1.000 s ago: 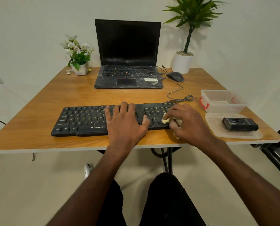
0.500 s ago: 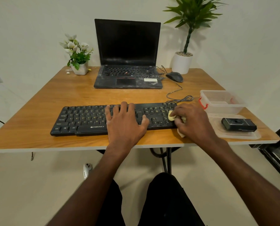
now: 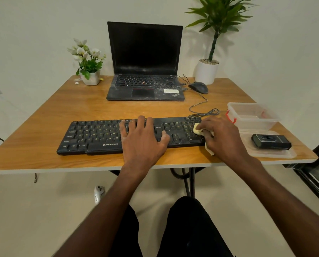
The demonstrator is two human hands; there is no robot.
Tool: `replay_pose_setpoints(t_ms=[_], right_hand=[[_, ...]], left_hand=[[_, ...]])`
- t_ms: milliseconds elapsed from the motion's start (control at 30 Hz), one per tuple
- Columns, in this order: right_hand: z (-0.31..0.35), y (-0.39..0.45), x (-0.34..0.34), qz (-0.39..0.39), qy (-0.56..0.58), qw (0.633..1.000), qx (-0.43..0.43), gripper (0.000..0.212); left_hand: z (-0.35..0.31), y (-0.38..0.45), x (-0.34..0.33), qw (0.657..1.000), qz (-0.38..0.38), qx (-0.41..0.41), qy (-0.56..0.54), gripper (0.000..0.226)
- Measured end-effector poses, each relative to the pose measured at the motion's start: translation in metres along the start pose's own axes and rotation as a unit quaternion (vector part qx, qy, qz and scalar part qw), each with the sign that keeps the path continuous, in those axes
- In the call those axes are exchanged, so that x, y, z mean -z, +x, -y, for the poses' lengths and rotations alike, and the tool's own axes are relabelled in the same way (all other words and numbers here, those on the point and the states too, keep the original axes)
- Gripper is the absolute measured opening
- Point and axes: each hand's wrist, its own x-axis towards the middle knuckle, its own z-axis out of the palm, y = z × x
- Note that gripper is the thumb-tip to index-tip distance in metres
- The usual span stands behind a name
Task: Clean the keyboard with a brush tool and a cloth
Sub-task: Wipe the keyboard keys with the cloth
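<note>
**Cloth on the keyboard's right end, other hand flat on the keys**

From my seat I see the right hand [image 3: 223, 138] with its fingers curled round a pale yellow cloth [image 3: 197, 129], pressing it onto the number-pad end of the keyboard [image 3: 91, 138]. Most of the cloth is buried under the palm; only a bunched bit by the fingertips and a corner hanging off the front edge show. The left hand [image 3: 142, 140] lies flat with fingers spread over the middle keys, holding nothing and hiding the keys beneath it.

The keyboard is black, with faint yellowish legends and a white brand mark below the space bar, lying along the near edge of the wooden table [image 3: 43, 115]. Its key labels are too small for me to read.

A black oblong case [image 3: 271, 141] rests on a clear lid [image 3: 277, 154] to the right; I cannot tell what it holds. Behind it stands a clear tub [image 3: 253, 114].
</note>
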Motion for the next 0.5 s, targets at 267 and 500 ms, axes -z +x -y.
replay_pose_setpoints(t_ms=[267,500], right_hand=[[0.027,0.0,-0.013,0.017,0.043,0.998,0.045,0.027],[0.013,0.003,-0.008,0.016,-0.025,1.0,0.005,0.024]], left_hand=[[0.0,-0.001,0.0,1.0,0.0,-0.003,0.004,0.06],[0.0,0.0,0.001,1.0,0.003,-0.005,0.005,0.058]])
